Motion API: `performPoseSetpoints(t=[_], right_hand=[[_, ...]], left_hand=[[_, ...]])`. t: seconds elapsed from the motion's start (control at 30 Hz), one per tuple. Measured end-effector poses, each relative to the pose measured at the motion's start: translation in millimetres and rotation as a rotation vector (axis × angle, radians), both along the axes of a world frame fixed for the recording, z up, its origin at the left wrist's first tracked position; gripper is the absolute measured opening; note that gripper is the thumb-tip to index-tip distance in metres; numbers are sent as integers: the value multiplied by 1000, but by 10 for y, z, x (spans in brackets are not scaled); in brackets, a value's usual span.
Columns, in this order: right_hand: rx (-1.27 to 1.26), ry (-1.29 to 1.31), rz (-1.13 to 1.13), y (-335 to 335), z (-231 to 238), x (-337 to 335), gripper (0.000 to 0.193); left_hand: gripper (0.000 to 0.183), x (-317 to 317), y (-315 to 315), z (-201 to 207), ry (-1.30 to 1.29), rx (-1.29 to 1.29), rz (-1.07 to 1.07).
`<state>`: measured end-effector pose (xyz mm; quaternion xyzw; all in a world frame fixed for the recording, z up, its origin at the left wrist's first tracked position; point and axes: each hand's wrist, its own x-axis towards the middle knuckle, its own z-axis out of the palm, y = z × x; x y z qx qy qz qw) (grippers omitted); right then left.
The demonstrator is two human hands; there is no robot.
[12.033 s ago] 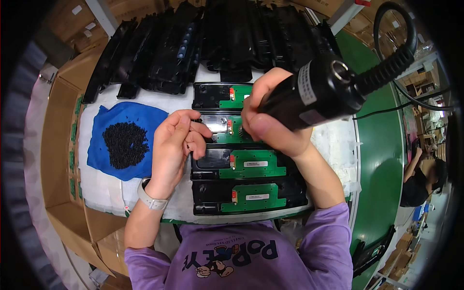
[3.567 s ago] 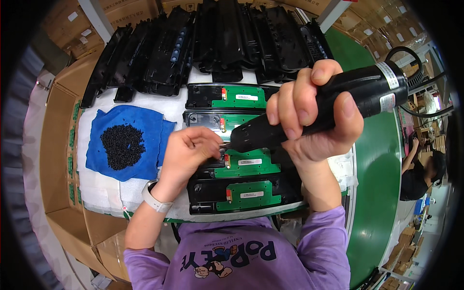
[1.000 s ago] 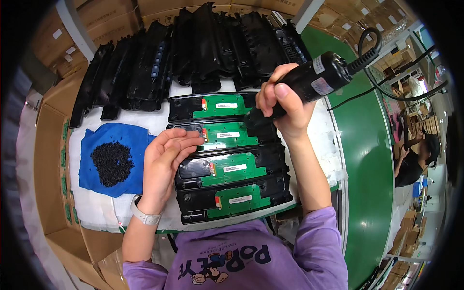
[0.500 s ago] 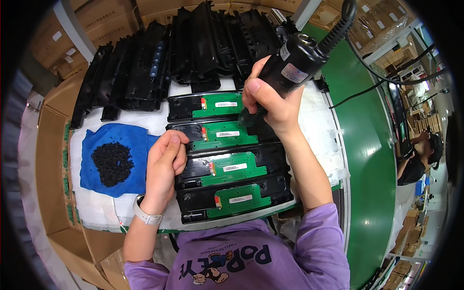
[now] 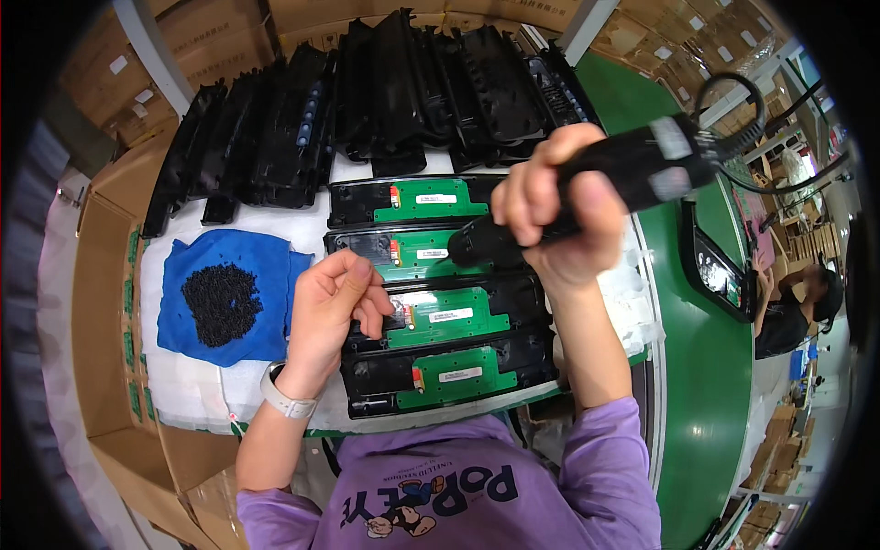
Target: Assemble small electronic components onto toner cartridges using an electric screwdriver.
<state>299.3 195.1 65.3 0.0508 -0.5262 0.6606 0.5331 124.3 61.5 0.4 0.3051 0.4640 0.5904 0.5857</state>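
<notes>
My right hand [image 5: 570,206] is wrapped round a black electric screwdriver [image 5: 637,172]. The tool is tilted, its nose pointing left over the second circuit board [image 5: 411,266] from the back; whether its tip touches is unclear. My left hand [image 5: 335,298] hovers at the left end of the second and third black panels, thumb and fingertips pinched together; anything between them is too small to make out. Several black plastic panels lie in a column, each carrying a green circuit board [image 5: 440,318] with a white label. To the left, a heap of small black screws [image 5: 220,304] rests on a blue cloth [image 5: 275,261].
Black plastic housings [image 5: 390,92] stand in a row along the back of the white-covered table [image 5: 197,390]. A green conveyor belt [image 5: 701,385] runs along the right, carrying a dark panel [image 5: 720,266] beside another person [image 5: 793,316]. Cardboard [image 5: 101,312] borders the left side.
The screwdriver has tipped from steep to nearly level, its rear end swinging right and down. My left hand has shifted slightly right, its fingers less curled. A dark panel now shows on the belt.
</notes>
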Motion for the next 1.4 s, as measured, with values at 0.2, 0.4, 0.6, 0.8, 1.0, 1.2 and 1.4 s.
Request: performPoseSetpoints(t=[0.2,0.4,0.6,0.8,1.0,1.2,1.4], right_hand=[[-116,161,77,-188,179,19,31],[-74,114,93,-227,98,38,36],[-80,102,94,-260,80,12,36],[-87,80,112,-284,64,-9,33],[-128,8,68,-217,92,105,35],[-1,-199,-237,-75,-120,380,26],[-10,-184,-251,-60,-180,394,23]], left_hand=[[12,121,-17,21,79,45,-74],[10,139,-37,21,57,62,-79],[12,86,-43,17,11,4,-165],[13,67,-37,21,48,-48,-239],[27,143,-22,25,105,34,-76],[18,-84,72,53,-185,76,124],[17,-63,83,42,-184,39,134]])
